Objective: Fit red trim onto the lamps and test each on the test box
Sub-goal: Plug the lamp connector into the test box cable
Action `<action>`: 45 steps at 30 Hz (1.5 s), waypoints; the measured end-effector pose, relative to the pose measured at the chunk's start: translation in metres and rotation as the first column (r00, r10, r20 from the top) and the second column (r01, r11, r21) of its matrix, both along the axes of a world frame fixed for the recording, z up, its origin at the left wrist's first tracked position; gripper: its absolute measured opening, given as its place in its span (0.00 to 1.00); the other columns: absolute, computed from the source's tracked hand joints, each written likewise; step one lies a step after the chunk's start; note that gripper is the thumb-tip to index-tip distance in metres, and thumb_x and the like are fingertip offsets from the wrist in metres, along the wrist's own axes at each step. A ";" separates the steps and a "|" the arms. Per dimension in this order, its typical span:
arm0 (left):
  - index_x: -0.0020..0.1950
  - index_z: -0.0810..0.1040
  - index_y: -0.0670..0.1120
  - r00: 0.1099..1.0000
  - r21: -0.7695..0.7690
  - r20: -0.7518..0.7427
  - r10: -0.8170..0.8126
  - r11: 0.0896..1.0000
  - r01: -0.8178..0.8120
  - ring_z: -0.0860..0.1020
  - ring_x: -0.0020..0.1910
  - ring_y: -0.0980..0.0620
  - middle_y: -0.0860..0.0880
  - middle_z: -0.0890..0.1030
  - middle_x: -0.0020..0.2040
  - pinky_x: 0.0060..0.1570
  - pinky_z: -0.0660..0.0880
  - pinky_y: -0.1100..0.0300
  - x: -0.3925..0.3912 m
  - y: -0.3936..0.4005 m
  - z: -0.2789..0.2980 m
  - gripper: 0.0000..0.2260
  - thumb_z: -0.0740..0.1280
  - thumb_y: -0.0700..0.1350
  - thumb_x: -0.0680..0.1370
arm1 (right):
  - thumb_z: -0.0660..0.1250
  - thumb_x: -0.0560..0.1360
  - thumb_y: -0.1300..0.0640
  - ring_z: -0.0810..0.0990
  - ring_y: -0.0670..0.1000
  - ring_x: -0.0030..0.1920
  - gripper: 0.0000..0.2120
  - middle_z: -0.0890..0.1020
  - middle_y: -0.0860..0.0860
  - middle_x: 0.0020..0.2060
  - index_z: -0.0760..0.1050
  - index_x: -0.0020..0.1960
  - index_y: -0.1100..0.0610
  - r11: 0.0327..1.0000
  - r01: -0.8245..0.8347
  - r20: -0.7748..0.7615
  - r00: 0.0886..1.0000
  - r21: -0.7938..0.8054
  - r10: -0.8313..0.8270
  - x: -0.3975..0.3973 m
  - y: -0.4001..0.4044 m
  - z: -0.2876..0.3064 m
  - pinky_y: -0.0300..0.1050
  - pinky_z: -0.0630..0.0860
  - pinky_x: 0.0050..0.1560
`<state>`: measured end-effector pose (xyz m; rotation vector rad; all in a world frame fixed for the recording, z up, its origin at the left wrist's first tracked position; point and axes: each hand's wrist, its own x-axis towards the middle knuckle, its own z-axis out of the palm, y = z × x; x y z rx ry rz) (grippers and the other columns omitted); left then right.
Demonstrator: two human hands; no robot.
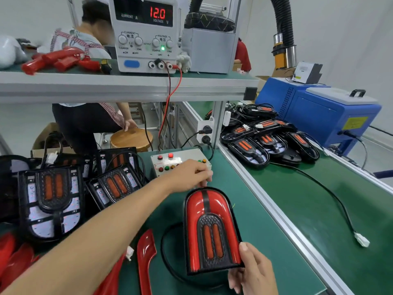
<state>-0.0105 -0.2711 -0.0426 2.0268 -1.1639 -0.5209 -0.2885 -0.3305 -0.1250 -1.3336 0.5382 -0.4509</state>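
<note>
A cardboard box [42,137] at the far left holds dark cables. On the green surface [265,231], the red-trimmed lamp [210,231] stands tilted; the right hand [253,271] grips its lower corner, thumb on the face. The left hand [191,173] reaches across the test box [180,161], fingers curled near the lamp's top; whether they pinch anything, I cannot tell.

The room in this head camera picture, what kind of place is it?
Most likely a lamp assembly and test station in a factory: a bench power supply reading 12.0 volts, a test box with coloured buttons, and piles of black lamps on green work mats.
</note>
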 end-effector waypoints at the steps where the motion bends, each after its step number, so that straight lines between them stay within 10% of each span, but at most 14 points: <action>1: 0.47 0.84 0.49 0.997 -0.006 -0.076 -0.032 0.999 0.032 0.83 0.39 0.59 0.52 0.86 0.41 0.38 0.78 0.65 0.001 0.005 0.004 0.12 0.64 0.51 0.84 | 0.70 0.78 0.48 0.69 0.54 0.21 0.17 0.72 0.62 0.23 0.83 0.43 0.62 0.999 -0.027 -0.022 0.999 -0.018 0.026 -0.001 0.001 0.002 0.39 0.64 0.22; 10: 0.53 0.85 0.50 0.971 0.195 0.129 -0.202 0.965 0.175 0.82 0.48 0.58 0.53 0.86 0.50 0.54 0.78 0.55 -0.023 0.014 0.005 0.05 0.72 0.49 0.79 | 0.68 0.82 0.51 0.68 0.51 0.22 0.15 0.73 0.55 0.25 0.82 0.47 0.63 0.984 -0.158 -0.251 0.959 -0.081 0.133 -0.011 -0.006 0.022 0.37 0.60 0.23; 14: 0.68 0.79 0.55 0.757 0.321 0.528 -0.385 0.916 0.241 0.71 0.64 0.52 0.54 0.80 0.63 0.64 0.67 0.52 -0.055 -0.001 0.005 0.19 0.70 0.58 0.78 | 0.67 0.77 0.41 0.68 0.52 0.22 0.23 0.75 0.54 0.24 0.81 0.41 0.62 0.951 -0.260 -0.307 0.930 -0.166 0.201 -0.009 -0.017 0.031 0.38 0.60 0.24; 18: 0.69 0.77 0.54 0.647 0.524 0.510 -0.567 0.801 0.289 0.75 0.64 0.49 0.52 0.82 0.61 0.63 0.65 0.49 -0.082 -0.020 0.000 0.18 0.69 0.55 0.80 | 0.67 0.81 0.43 0.70 0.51 0.21 0.20 0.76 0.53 0.23 0.81 0.37 0.56 0.930 -0.327 -0.346 0.903 -0.168 0.255 -0.006 -0.024 0.025 0.38 0.62 0.24; 25: 0.60 0.83 0.48 0.781 0.488 0.374 -0.501 0.822 0.293 0.78 0.53 0.45 0.47 0.83 0.54 0.47 0.69 0.56 -0.078 -0.024 -0.002 0.12 0.71 0.52 0.79 | 0.61 0.74 0.29 0.71 0.45 0.24 0.33 0.76 0.47 0.24 0.77 0.38 0.60 0.839 -0.215 -0.401 0.916 -0.499 -0.003 -0.006 -0.035 0.021 0.37 0.66 0.30; 28: 0.57 0.83 0.45 0.832 0.378 0.344 -0.434 0.876 0.300 0.77 0.47 0.48 0.47 0.84 0.51 0.43 0.69 0.58 -0.073 -0.021 0.004 0.12 0.72 0.51 0.79 | 0.71 0.76 0.41 0.76 0.42 0.34 0.11 0.79 0.42 0.34 0.78 0.40 0.45 0.753 0.045 -0.207 0.949 -0.656 -0.238 0.005 -0.044 0.018 0.32 0.70 0.38; 32: 0.57 0.84 0.45 0.813 0.325 0.386 -0.435 0.889 0.322 0.80 0.49 0.49 0.48 0.85 0.49 0.49 0.76 0.56 -0.076 -0.016 0.009 0.10 0.72 0.48 0.78 | 0.69 0.80 0.47 0.70 0.42 0.30 0.06 0.74 0.39 0.30 0.77 0.44 0.43 0.772 -0.176 -0.318 0.947 -0.611 -0.036 0.024 -0.046 0.019 0.37 0.66 0.34; 45: 0.56 0.76 0.44 0.348 0.454 0.724 -0.596 0.791 0.410 0.77 0.51 0.44 0.47 0.81 0.50 0.50 0.74 0.46 -0.080 -0.006 0.016 0.12 0.61 0.52 0.85 | 0.54 0.79 0.30 0.65 0.44 0.32 0.18 0.70 0.48 0.31 0.78 0.47 0.38 0.805 -0.219 -0.233 0.967 -0.551 0.103 0.025 -0.044 0.010 0.37 0.65 0.35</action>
